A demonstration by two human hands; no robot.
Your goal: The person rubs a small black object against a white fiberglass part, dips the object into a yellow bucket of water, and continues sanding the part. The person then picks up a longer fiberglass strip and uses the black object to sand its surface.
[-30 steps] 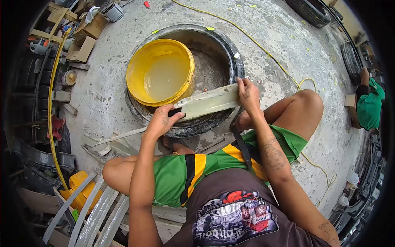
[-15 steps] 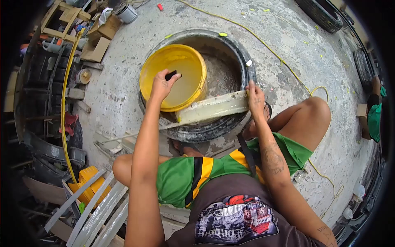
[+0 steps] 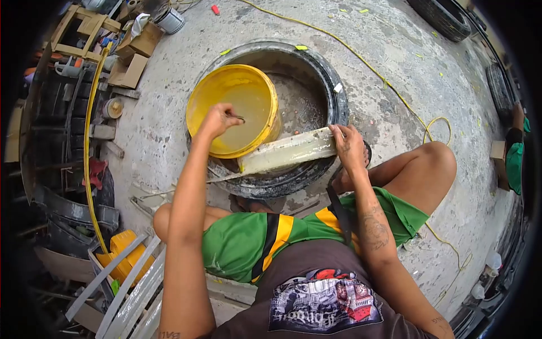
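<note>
Over the yellow bucket [image 3: 272,121] of cloudy water, my left hand [image 3: 217,121] pinches a small dark piece [image 3: 240,119], seen nearly edge-on. The bucket stands tilted inside a black tire [image 3: 337,85] lying flat on the floor. My right hand [image 3: 348,148] holds the right end of a long, wet, pale panel [image 3: 291,151]. That panel lies across the near side of the tire, beside the bucket. A thin strip reaches left from the panel's left end.
Bumpers and clutter [image 3: 68,152] fill the left side. Long grey strips [image 3: 132,285] lie near a yellow container [image 3: 127,254] at lower left. A yellow hose [image 3: 361,59] crosses the floor. Another tire [image 3: 440,20] lies top right; a person in green [image 3: 515,161] is at the right edge.
My left hand has moved slightly left and down, and the dark piece has turned edge-on. My right hand, with the panel's end, has shifted a little left and down.
</note>
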